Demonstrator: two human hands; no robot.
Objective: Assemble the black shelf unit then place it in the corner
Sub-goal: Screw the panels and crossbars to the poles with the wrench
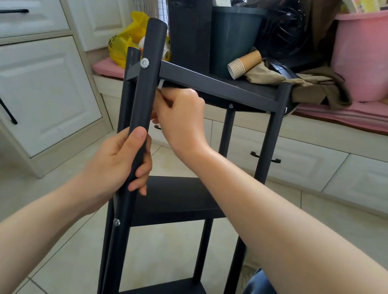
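Note:
The black shelf unit (218, 85) stands upright on the tiled floor in front of me, with three black shelves between round black posts. My left hand (120, 161) grips the near left post (147, 83) at mid height. A white screw head (144, 63) shows on that post at the top shelf's corner. My right hand (181, 119) is curled just under the top shelf's front rail, behind the post, pinching a small light tool (161, 84) whose tip pokes out by the corner. Most of the tool is hidden by my fingers.
A white drawer cabinet (39, 94) stands at left. Behind the shelf runs a window bench with a pink cushion (357, 115), holding a yellow bag (124, 43), a dark bin (234, 39), stacked paper cups (243, 64), a fan and a pink tub (373, 50). Beige floor tiles lie around.

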